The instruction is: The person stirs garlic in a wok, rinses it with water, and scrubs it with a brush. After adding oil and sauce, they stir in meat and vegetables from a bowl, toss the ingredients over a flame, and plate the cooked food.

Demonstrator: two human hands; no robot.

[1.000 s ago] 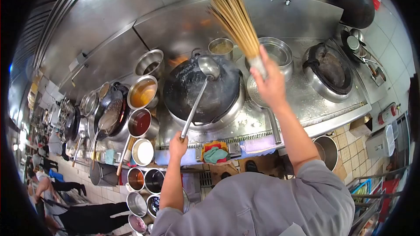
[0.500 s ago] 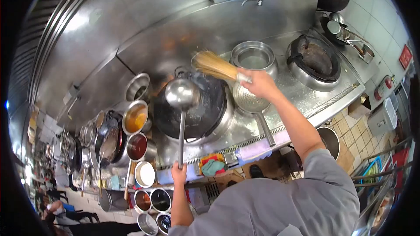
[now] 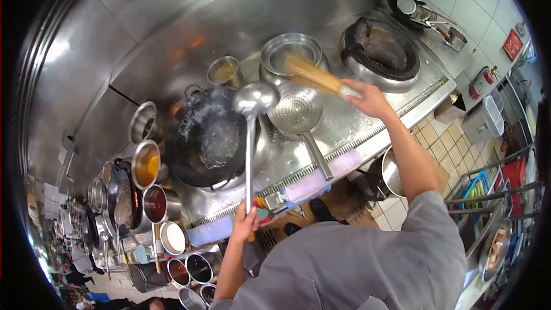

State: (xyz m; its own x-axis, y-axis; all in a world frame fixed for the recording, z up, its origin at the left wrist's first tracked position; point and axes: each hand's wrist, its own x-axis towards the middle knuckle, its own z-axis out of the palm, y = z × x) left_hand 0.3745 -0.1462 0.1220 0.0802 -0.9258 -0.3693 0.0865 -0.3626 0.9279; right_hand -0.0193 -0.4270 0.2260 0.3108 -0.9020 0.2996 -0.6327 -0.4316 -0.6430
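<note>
My left hand [image 3: 245, 225] is closed round the lower handle of a long metal ladle [image 3: 250, 155]. The ladle's bowl hangs near the right rim of a large black wok [image 3: 201, 155], which holds bubbling liquid with vapor over it. In my right hand [image 3: 367, 99] is the grip of a straw brush [image 3: 313, 74], its bristles pointing left over the edge of a round metal pot [image 3: 290, 51]. Just below the bristles, a perforated strainer [image 3: 295, 112] lies on the steel counter with its handle toward the front edge.
Bowls of orange liquid [image 3: 146, 164] and red sauce [image 3: 155, 204] stand left of the wok. Behind it is a small pot [image 3: 224, 71]. An empty burner ring [image 3: 381, 49] is at the right, with a fire extinguisher [image 3: 482, 83] beyond.
The view has shifted right. The brush has moved right from above the wok to the round pot, and the ladle has moved from over the wok's middle to its right side.
</note>
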